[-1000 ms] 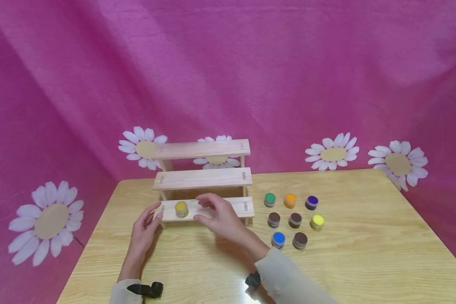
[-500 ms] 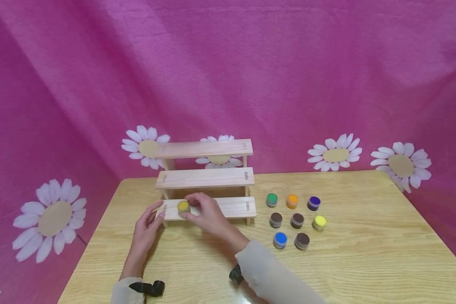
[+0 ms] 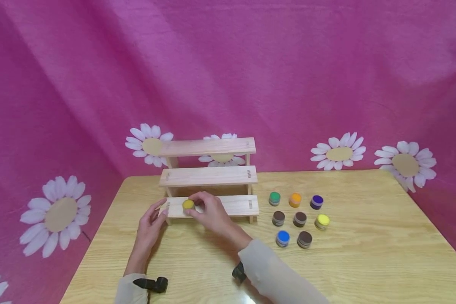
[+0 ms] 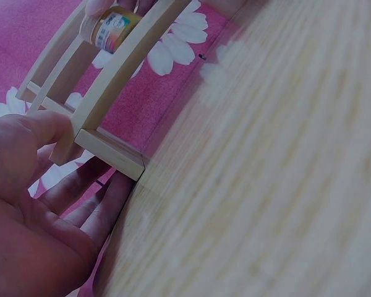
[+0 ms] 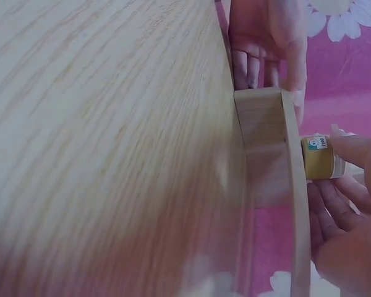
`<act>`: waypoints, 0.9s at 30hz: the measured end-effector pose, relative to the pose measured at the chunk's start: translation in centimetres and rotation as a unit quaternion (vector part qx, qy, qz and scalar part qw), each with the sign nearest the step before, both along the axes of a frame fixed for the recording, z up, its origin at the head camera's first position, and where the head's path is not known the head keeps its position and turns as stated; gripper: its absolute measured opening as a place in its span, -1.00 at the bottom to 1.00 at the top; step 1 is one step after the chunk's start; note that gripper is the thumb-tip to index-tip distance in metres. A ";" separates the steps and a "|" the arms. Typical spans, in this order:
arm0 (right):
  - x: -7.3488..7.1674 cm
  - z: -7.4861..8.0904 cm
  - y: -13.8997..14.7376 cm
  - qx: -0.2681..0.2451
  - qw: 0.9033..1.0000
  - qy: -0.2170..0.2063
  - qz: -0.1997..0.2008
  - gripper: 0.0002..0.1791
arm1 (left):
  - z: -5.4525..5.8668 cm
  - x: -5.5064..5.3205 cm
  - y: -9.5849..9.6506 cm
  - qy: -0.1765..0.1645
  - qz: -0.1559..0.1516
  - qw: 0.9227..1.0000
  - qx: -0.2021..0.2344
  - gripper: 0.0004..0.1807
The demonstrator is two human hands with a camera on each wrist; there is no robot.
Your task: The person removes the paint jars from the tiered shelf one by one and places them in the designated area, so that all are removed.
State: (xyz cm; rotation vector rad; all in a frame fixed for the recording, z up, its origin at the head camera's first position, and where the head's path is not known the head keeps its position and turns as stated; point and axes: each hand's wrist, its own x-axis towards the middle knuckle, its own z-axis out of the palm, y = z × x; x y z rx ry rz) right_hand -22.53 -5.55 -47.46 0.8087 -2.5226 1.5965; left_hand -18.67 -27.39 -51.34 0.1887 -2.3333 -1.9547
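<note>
A small paint jar with a mustard-yellow top [image 3: 188, 204] stands on the lowest board of a three-tier wooden display rack [image 3: 228, 205], near its left end. My right hand [image 3: 212, 213] pinches this jar between thumb and fingers. In the right wrist view the jar [image 5: 318, 159] shows a small label and sits right at the board. At the rack's left end my left hand [image 3: 150, 226] grips the lowest board's corner. The left wrist view shows its thumb [image 4: 49, 127] on the board end and the other fingers [image 4: 89, 207] by the leg.
Right of the rack, several paint jars stand in loose rows on the wooden table [image 3: 365, 253], among them a green jar [image 3: 275, 198], an orange jar [image 3: 295, 199], a blue jar [image 3: 283, 238] and a bright yellow jar [image 3: 322, 221]. A pink daisy-patterned cloth [image 3: 251, 76] hangs behind.
My right hand has moved left to the mustard-yellow jar and closed its fingers on it. My left hand keeps its place at the rack's end. The head view has shifted slightly.
</note>
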 end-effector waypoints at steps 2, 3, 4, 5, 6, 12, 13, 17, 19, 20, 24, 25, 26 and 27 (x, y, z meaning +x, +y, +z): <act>0.1 0.3 0.4 -0.001 1.000 -0.003 0.001 -0.69 | 0.0 0.0 0.0 0.012 0.006 1.000 -0.002 -0.50; 0.2 0.5 0.7 -0.001 1.000 -0.006 -0.001 -0.69 | 0.0 -0.1 0.0 0.019 0.007 1.000 0.000 -0.51; 0.3 0.6 0.9 -0.002 1.000 -0.007 -0.002 -0.69 | -0.1 -0.1 0.0 0.024 0.008 1.000 0.002 -0.51; 0.5 0.8 1.2 -0.005 1.000 -0.007 -0.001 -0.69 | -0.2 -0.1 0.0 0.029 0.009 1.000 0.000 -0.52; 0.6 1.0 1.5 -0.008 1.000 -0.005 -0.001 -0.69 | -0.2 -0.1 -0.1 0.033 0.011 0.999 0.000 -0.52; 1.5 1.8 3.5 -0.026 1.000 0.000 0.005 -0.70 | -0.4 -0.2 0.1 0.038 0.012 0.999 0.011 -0.52; 1.7 1.9 3.8 -0.029 1.000 0.000 0.004 -0.70 | -0.4 -0.2 0.1 0.038 0.011 0.999 0.014 -0.52; 2.5 2.2 5.3 -0.040 0.999 0.002 0.004 -0.69 | -0.4 -0.1 0.0 0.040 0.004 0.999 0.012 -0.51; 3.0 2.4 6.1 -0.038 0.999 0.007 0.003 -0.69 | -0.4 -0.1 0.0 0.040 0.005 0.999 0.008 -0.51; 3.2 2.4 6.5 -0.035 0.999 0.011 0.003 -0.69 | -0.5 -0.1 -0.1 0.040 0.005 0.999 0.006 -0.52; 3.9 2.5 7.8 -0.024 0.999 0.030 -0.001 -0.69 | -0.5 -0.2 -0.1 0.036 0.006 0.999 0.007 -0.52; 4.1 2.5 8.1 -0.024 0.999 0.035 -0.001 -0.69 | -0.5 -0.2 0.0 0.035 0.007 0.999 0.009 -0.52; 4.3 2.5 8.4 -0.024 0.999 0.041 -0.003 -0.69 | -0.4 -0.2 0.0 0.032 0.006 0.999 0.010 -0.51; 4.5 2.5 8.7 -0.024 0.999 0.046 -0.004 -0.69 | -0.4 -0.1 0.0 0.029 0.006 1.000 0.010 -0.51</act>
